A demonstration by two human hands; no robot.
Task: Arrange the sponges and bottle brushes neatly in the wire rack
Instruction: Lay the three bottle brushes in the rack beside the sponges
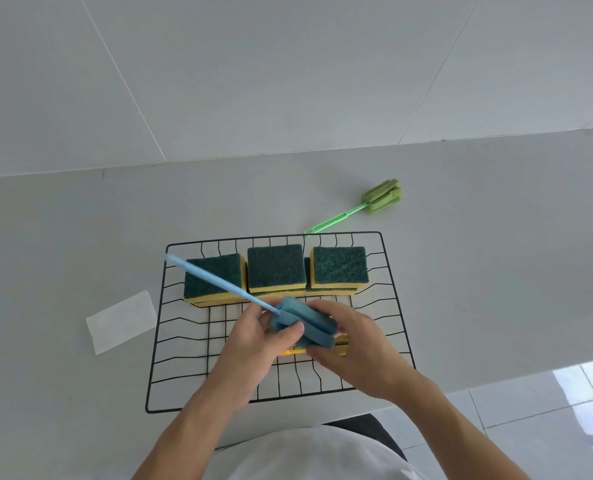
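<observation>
A black wire rack, a shallow rectangular tray of thin rods with kinked side wires and a gridded floor, sat on a smooth pale grey counter. Along its far edge stood three stacks of rectangular sponges with coarse dark green scouring tops over soft yellow foam: the left sponge stack, the middle sponge stack and the right sponge stack, set side by side and nearly touching.

Above the middle of the rack, both hands gripped the ribbed foam head of a blue bottle brush. The left hand was closed on the head's near side with the thumb pressed across it; the right hand curled around its other end. The brush's thin, straight plastic handle slanted up and left over the left sponge stack, its tip reaching the rack's far-left corner.

Under the hands, a yellow object lay on the rack floor, mostly hidden.

A green bottle brush with a lobed foam head lay on the counter beyond the rack, its slim handle end at the far rim. A flat white paper slip lay left of the rack.
</observation>
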